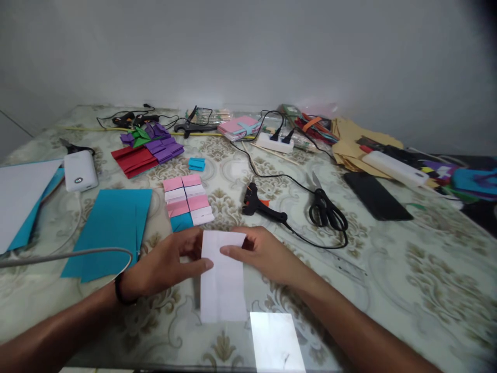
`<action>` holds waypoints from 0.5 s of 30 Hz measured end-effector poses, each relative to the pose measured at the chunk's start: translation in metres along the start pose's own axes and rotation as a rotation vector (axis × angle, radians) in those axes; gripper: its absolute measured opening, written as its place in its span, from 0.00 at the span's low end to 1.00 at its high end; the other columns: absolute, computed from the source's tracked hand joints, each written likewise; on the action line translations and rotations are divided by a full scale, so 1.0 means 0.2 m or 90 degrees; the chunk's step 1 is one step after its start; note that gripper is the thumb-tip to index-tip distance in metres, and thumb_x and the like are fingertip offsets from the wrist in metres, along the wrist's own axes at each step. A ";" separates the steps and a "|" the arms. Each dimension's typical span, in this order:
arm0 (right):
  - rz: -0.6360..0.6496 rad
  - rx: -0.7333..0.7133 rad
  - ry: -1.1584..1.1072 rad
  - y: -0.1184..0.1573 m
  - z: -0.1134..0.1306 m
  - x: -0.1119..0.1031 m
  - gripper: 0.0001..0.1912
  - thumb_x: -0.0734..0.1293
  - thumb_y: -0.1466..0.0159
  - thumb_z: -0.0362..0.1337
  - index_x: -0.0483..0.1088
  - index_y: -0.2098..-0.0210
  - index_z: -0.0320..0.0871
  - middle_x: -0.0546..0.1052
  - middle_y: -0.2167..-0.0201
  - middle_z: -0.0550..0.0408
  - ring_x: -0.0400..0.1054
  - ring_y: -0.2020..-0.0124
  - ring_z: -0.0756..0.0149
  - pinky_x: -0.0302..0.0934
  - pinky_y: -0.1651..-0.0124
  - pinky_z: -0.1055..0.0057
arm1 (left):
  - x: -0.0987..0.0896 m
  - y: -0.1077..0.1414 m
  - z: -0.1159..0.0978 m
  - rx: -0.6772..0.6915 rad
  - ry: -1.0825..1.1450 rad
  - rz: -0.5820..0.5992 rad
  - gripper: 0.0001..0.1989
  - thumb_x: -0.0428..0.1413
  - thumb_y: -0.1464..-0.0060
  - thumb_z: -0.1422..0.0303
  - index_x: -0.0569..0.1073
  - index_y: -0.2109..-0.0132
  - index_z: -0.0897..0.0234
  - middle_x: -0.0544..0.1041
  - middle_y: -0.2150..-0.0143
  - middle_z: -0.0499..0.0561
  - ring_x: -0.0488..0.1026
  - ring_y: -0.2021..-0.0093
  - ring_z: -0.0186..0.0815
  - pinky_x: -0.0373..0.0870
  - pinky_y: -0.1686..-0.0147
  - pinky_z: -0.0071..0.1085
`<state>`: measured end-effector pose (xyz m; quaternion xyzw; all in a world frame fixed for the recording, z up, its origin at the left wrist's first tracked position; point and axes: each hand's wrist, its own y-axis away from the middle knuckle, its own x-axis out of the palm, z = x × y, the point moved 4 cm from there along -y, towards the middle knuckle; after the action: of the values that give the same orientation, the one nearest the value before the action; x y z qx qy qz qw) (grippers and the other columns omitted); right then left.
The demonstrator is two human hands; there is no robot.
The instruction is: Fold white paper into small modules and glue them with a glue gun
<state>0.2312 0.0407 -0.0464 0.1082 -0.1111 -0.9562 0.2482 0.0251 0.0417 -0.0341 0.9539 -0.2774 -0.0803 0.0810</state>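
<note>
A creased white sheet of paper [223, 295] is held upright in front of me, just above the patterned tabletop. My left hand [174, 259] pinches its left edge, thumb on the near face and fingers behind. On the upper right edge, my right hand [266, 254] grips the same sheet with its thumb in front. Beyond the paper lie folded pink, white and blue paper strips [188, 202] in rows. A small folded blue piece [196, 164] sits farther back. To the left of my left hand are flat blue paper sheets [111, 228].
A black glue gun [264, 207] and black-handled scissors [328, 210] lie to the right, near a phone [376, 196]. A white power bank [80, 171] with a cable stands left. Red folded paper [135, 158], purple folded paper [165, 148] and a power strip [275, 142] lie behind.
</note>
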 end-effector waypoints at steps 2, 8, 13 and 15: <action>0.025 0.004 0.106 0.01 0.00 0.01 0.13 0.73 0.36 0.44 0.73 0.70 0.42 0.72 0.75 0.60 0.63 0.73 0.69 0.54 0.72 0.73 | 0.01 0.00 0.01 0.001 -0.033 0.019 0.18 0.68 0.46 0.66 0.79 0.49 0.61 0.85 0.54 0.53 0.81 0.58 0.41 0.79 0.58 0.33; 0.018 -0.012 0.055 0.02 0.04 0.01 0.13 0.77 0.38 0.43 0.76 0.59 0.43 0.78 0.68 0.59 0.69 0.68 0.67 0.60 0.68 0.73 | -0.01 0.00 0.05 -0.003 -0.087 -0.052 0.07 0.64 0.43 0.67 0.74 0.60 0.61 0.77 0.66 0.46 0.74 0.69 0.33 0.71 0.71 0.26; -0.059 0.017 -0.019 -0.01 0.00 -0.08 0.16 0.78 0.40 0.46 0.77 0.60 0.42 0.80 0.69 0.57 0.73 0.70 0.65 0.64 0.68 0.71 | -0.10 0.00 0.02 0.039 0.098 -0.271 0.16 0.68 0.45 0.64 0.67 0.63 0.60 0.73 0.64 0.44 0.74 0.67 0.32 0.76 0.68 0.26; -0.101 0.004 -0.075 -0.02 -0.01 -0.11 0.18 0.79 0.41 0.48 0.77 0.60 0.41 0.81 0.68 0.56 0.75 0.69 0.64 0.67 0.66 0.70 | -0.11 0.00 0.00 0.034 0.138 -0.258 0.16 0.70 0.47 0.64 0.71 0.58 0.61 0.76 0.61 0.45 0.76 0.66 0.33 0.78 0.67 0.28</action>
<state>0.2490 0.0543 -0.0461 0.0610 -0.1199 -0.9772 0.1640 0.0074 0.0528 -0.0311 0.9951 -0.0716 0.0157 0.0670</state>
